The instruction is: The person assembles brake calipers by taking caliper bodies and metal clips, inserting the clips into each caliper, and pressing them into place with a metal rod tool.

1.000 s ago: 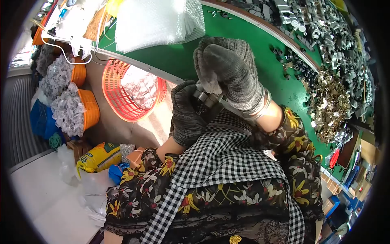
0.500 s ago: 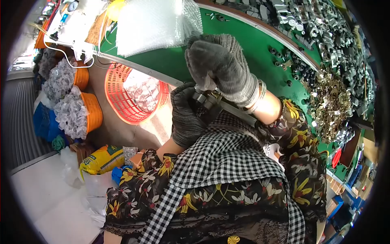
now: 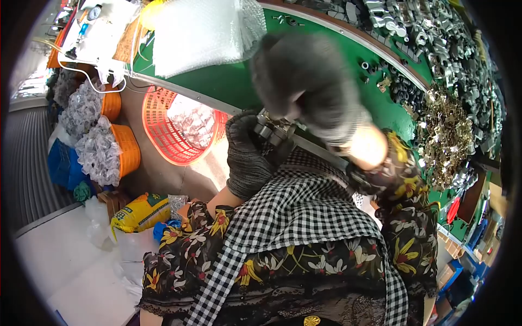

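My left hand [image 3: 247, 157], in a dark grey knitted glove, is closed around a metal part [image 3: 270, 133] with shiny rounded ends, held in front of my apron at the bench edge. Much of the part is hidden by the glove and by my other hand. Just above and to the right of it is my right hand [image 3: 307, 81], gloved in grey and smeared by motion. Its fingers cannot be made out, nor whether anything is in them. A checked apron [image 3: 304, 212] covers my lap below both hands.
Bubble-wrap sheets [image 3: 201, 38] lie on the green bench [image 3: 217, 89]. Piles of metal parts [image 3: 451, 70] and brassy pieces [image 3: 443, 133] fill its right side. A red basket [image 3: 157, 130] with clear plastic stands on the floor, with orange baskets [image 3: 128, 149] further left.
My right hand has gone from sharp to blurred and shifted slightly right. My left hand keeps hold of the metal part in nearly the same place.
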Available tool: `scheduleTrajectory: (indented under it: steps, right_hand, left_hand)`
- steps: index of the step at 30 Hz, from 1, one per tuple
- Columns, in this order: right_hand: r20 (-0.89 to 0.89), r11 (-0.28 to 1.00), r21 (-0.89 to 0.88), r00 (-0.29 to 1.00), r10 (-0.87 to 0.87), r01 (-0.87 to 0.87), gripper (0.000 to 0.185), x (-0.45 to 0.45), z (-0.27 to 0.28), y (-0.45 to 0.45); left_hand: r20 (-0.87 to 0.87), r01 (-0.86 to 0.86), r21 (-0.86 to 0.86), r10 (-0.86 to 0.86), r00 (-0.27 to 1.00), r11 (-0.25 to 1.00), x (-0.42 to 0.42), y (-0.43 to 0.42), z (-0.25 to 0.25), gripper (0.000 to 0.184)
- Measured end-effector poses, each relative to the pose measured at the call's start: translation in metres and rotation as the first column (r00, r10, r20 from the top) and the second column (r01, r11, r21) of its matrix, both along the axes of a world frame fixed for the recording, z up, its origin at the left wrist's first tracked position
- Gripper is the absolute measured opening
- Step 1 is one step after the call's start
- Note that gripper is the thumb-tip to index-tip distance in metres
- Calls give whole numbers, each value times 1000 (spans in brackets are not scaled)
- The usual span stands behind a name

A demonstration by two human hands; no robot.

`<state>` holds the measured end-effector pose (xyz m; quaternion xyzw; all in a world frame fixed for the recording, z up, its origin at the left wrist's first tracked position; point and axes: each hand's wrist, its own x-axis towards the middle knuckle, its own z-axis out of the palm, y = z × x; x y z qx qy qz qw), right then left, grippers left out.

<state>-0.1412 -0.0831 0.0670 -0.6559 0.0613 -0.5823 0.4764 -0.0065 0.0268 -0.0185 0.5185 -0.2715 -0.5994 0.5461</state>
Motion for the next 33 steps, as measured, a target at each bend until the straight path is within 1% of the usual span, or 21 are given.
scheduleTrajectory:
  steps: [1,3,5,6,7,9,10,12,14,16,18,19,20,21,23,24,25,27,29,32,33]
  right_hand:
    - [83,1000,-5,996,18,-18,14,-7,5,2]
    - [383,970,221,923,11,-103,12,-30,31,18]
    - [147,969,241,989,16,-51,34,-62,58,17]
    - [113,982,177,990,-86,65,37,-75,42,20]
    - [-169,943,219,962,-216,250,38,-99,32,30]
    - [-141,869,384,950,-278,311,35,-108,7,45]
    - [181,849,508,947,-267,142,31,-104,-6,50]
    - [214,784,611,931,-296,109,39,-122,-20,54]
    - [345,788,615,908,-237,-27,40,-139,-23,51]
    - [398,729,682,809,-434,55,32,-145,-33,46]
    - [496,709,703,755,-429,-58,27,-146,-62,32]
    - [396,642,764,735,-551,69,24,-146,-64,32]
    - [390,577,814,674,-627,66,25,-145,-65,35]
    - [437,612,791,680,-588,21,27,-148,-70,36]
    - [269,569,783,688,-674,252,30,-138,-62,40]
    - [293,504,846,636,-714,176,29,-140,-58,39]
    - [189,384,892,577,-794,237,29,-140,-57,38]
    - [240,399,899,558,-794,181,30,-144,-57,40]
    - [269,444,875,568,-777,192,30,-146,-69,39]
    - [305,407,910,547,-780,73,24,-146,-69,39]
    - [314,406,912,540,-781,56,22,-145,-72,38]
  left_hand:
    - [85,35,6,-36,996,999,-6,3,23,72]
    - [190,68,-33,-60,980,997,-7,2,24,72]
    - [370,128,-139,-68,926,982,-7,3,22,72]
    - [492,182,-219,-52,869,959,-5,4,18,72]
    - [545,239,-218,-85,834,946,5,5,15,70]
    - [605,306,-139,-164,779,942,18,8,15,69]
    - [667,340,-203,-125,735,918,23,11,14,69]
    - [771,404,-321,-12,637,857,32,17,12,70]
    - [755,462,-526,142,641,714,31,10,29,71]
    - [781,487,-517,155,605,704,29,4,46,69]
    - [838,622,-524,224,497,582,38,-27,66,67]
    - [844,652,-525,236,482,547,31,-38,75,69]
    - [844,662,-522,211,493,539,24,-47,83,69]
    - [842,676,-521,183,507,522,17,-55,92,69]
    - [831,740,-553,190,523,383,0,-86,104,71]
    - [828,757,-542,79,555,366,-15,-106,104,68]
    - [816,771,-531,-33,577,352,-29,-125,104,66]
    - [916,879,-391,213,341,274,-68,-146,152,60]
    - [830,818,-354,-250,498,453,-114,-170,162,59]
    - [909,847,-410,78,409,339,-186,-253,162,65]
    - [906,840,-411,61,418,355,-209,-282,157,65]
